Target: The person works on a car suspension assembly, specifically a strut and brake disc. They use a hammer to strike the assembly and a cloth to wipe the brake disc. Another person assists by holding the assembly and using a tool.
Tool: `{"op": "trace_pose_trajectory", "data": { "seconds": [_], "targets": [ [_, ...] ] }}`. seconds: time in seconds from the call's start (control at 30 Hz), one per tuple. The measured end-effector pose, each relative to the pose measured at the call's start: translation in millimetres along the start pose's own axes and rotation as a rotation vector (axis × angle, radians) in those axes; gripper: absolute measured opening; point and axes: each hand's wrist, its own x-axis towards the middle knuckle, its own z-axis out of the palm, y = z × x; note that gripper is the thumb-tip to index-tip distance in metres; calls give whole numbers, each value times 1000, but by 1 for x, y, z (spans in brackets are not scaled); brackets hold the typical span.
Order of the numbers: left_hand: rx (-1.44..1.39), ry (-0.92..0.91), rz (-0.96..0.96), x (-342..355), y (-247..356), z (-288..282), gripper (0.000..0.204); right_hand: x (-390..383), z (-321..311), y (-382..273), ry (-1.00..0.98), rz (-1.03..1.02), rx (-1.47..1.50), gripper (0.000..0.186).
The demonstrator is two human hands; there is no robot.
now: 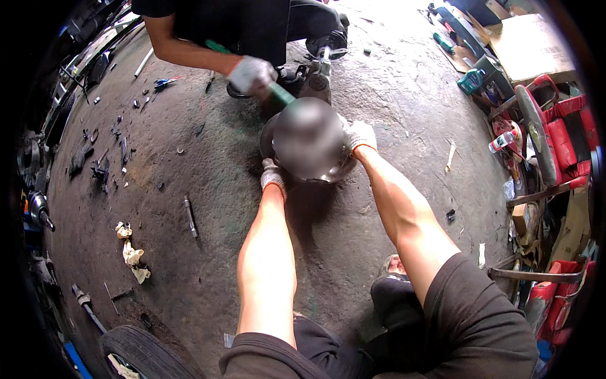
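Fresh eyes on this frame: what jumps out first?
Likely the round metal part at upper centre, blurred in the middle, held at its sides by the person's gloved left hand and right hand. Just beyond, to the left, a co-worker's gloved hand grips a green bar. Then the red seats along the right edge.

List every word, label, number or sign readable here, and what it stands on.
None can be read clearly.
Cardboard box: faint print, too small to read.
Small labelled bottle: too small and blurred.
Teal bottle: any print is too small.
Round part: blurred, any marking hidden.
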Motion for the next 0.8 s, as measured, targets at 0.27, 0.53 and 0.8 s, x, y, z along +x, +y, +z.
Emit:
{"op": "trace_pose_trajectory", "data": {
  "seconds": [0.27,0.53,0.8],
  "targets": [
    [260,-25,191,-14,2,-10,59,-10,-8,-3,15,7,4,42],
    [113,269,198,-31,4,-34,45,-1,-1,8,-48,22,1,44],
    [208,-63,144,-49,1,-83,47,20,12,21,-44,-246,-169,35]
  ]
}}
